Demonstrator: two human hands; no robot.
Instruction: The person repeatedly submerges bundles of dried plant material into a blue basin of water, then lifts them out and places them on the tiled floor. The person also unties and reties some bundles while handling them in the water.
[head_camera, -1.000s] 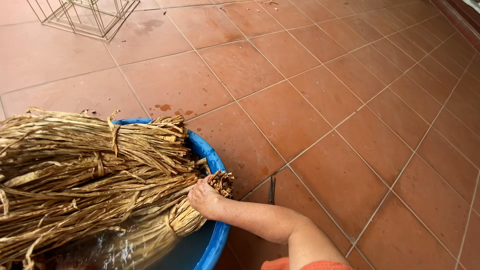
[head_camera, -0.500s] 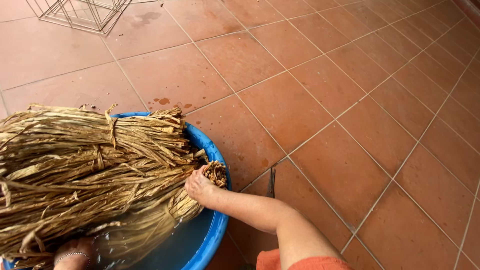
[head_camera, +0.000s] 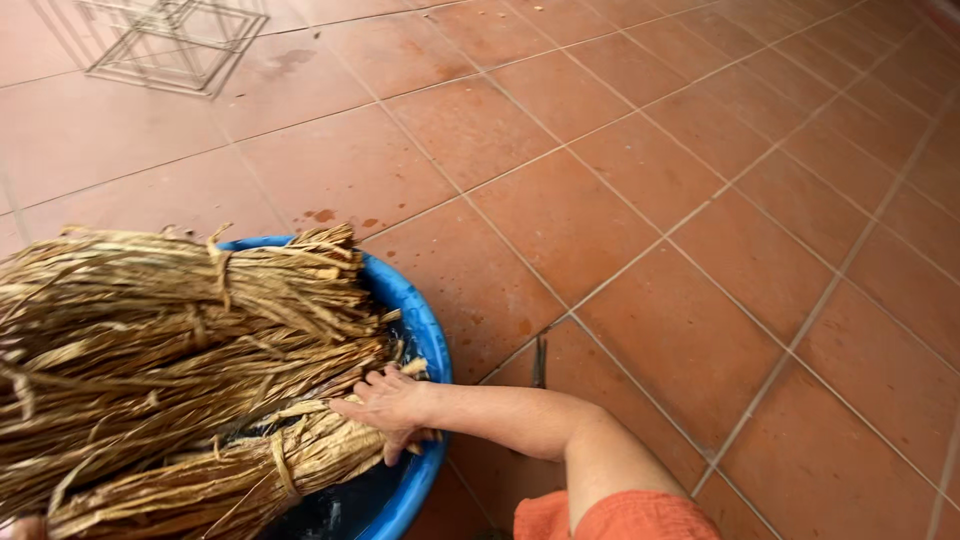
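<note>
Several tied bundles of dry tan straw (head_camera: 170, 340) lie across a round blue plastic basin (head_camera: 425, 330) at the lower left. My right hand (head_camera: 390, 408) reaches in from the right, palm down on the cut end of the lowest bundle (head_camera: 240, 475), with fingers over it and thumb under it. Dark water shows in the basin below the hand. A small sliver of my left hand (head_camera: 18, 527) shows at the bottom left corner beneath the straw. Its fingers are hidden.
The basin stands on a floor of large terracotta tiles (head_camera: 680, 230). A wire frame (head_camera: 175, 40) sits on the floor at the top left. A thin dark tool (head_camera: 540, 362) lies on the tiles just right of the basin.
My right hand has slid from the middle bundle's end down onto the lowest bundle. My left hand, seen under the straw half a second ago, is now almost out of view.
</note>
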